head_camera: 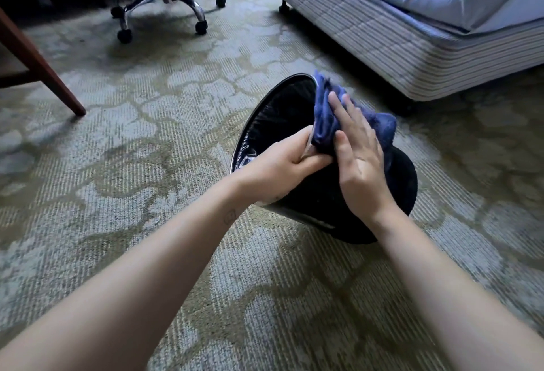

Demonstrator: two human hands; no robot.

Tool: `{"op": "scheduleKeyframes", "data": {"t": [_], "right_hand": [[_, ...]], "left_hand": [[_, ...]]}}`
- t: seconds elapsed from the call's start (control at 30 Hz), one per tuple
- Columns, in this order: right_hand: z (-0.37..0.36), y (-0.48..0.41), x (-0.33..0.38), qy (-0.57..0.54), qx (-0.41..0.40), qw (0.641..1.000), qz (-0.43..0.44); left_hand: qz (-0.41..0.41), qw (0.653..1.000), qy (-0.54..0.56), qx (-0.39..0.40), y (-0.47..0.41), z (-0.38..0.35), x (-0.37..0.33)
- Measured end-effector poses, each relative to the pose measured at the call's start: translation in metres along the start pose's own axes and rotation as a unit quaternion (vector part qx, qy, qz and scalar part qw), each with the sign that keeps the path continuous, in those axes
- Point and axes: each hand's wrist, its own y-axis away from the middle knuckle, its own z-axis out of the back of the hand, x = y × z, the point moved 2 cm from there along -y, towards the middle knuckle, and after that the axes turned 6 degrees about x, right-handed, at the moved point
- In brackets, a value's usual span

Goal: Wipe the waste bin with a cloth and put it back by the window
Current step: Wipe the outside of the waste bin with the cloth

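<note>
A black waste bin lies tilted on the carpet, its mouth facing left and away, with a clear liner glinting inside the rim. My left hand grips the bin's near rim, fingers curled over the edge. A blue cloth is bunched on the bin's upper side. My right hand lies flat on the cloth with fingers spread, pressing it against the bin's outer wall. The bin's far side is hidden behind the cloth and hands.
A bed with a striped base stands at the upper right, close behind the bin. An office chair's wheeled chrome base sits at the top left. A brown wooden furniture leg slants down at the left. Patterned carpet covers the floor.
</note>
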Motion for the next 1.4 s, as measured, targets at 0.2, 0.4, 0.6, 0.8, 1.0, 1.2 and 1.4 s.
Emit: {"op": "scheduleKeyframes", "data": {"t": [0.2,0.4,0.6,0.8,1.0,1.2,1.4], "right_hand": [[0.019,0.052,-0.094,0.039,0.008,0.957,-0.287],[0.012,0.029,-0.039,-0.076,-0.001,0.978,-0.193],[0.004,0.000,-0.002,-0.065,0.030,0.996,-0.055],[0.018,0.024,-0.087,0.027,0.031,0.961,-0.274],[0.021,0.021,-0.092,0.005,0.049,0.953,-0.300],[0.017,0.039,-0.083,-0.018,0.031,0.952,-0.305],[0.010,0.037,-0.067,-0.085,0.014,0.943,-0.320]], "left_hand": [[0.024,0.996,0.069,-0.054,0.002,0.002,0.002],[0.027,0.998,0.051,-0.040,-0.017,-0.013,-0.007],[0.044,0.990,0.135,-0.022,-0.024,-0.004,-0.015],[0.082,0.994,0.035,-0.056,0.001,0.008,0.004],[0.080,0.990,0.010,-0.114,0.023,-0.001,0.014],[0.046,0.991,0.010,-0.126,0.028,0.006,0.001],[0.036,0.989,-0.035,-0.140,0.025,0.016,-0.010]]}}
